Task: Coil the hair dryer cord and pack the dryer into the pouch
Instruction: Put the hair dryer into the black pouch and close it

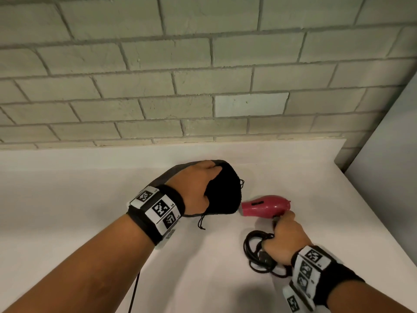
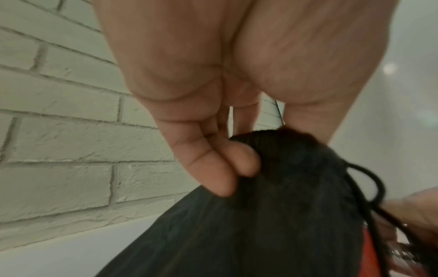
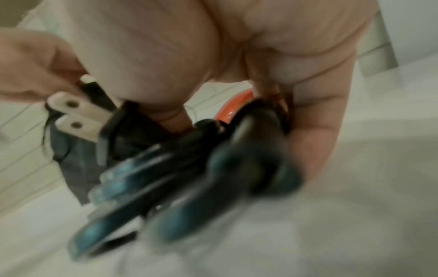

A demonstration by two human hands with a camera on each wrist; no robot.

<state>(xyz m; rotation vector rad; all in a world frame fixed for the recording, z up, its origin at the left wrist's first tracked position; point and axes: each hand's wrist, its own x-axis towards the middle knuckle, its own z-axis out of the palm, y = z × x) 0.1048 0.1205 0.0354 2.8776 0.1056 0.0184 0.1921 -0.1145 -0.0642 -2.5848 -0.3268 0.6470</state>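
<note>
A dark drawstring pouch [image 1: 223,188] is held up off the white table, its black mouth facing right. My left hand [image 1: 198,181] grips its upper rim, fingers curled over the fabric [image 2: 272,196]. The pink hair dryer [image 1: 264,205] hangs just right of the pouch mouth, nozzle pointing at it. My right hand [image 1: 286,238] grips the dryer's handle together with the coiled black cord [image 1: 259,251]. In the right wrist view the cord loops [image 3: 189,159] and the plug [image 3: 80,118] bunch under the palm, blurred.
The white table [image 1: 90,211] meets a pale brick wall [image 1: 158,86] at the back. A white panel [image 1: 388,154] stands at the right. A thin black cable [image 1: 135,290] hangs under my left forearm.
</note>
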